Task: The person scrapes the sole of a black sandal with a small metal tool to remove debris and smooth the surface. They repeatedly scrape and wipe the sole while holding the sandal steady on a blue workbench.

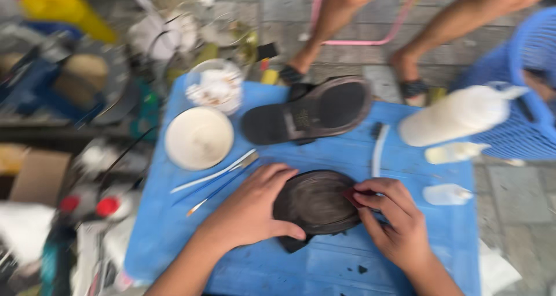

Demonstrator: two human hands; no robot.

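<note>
Head view | left hand [250,210] steadies shoe sole [315,202] | right hand [394,221] at its edge

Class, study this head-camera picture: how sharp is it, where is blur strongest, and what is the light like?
Head view: motion blur smears the whole frame, worst over the clutter at left; the left hand and right hand on the dark shoe sole stay readable. Head view: soft, even daylight, only faint shadows on the blue table. Head view: the white bottle looks pale and washed out.
</note>
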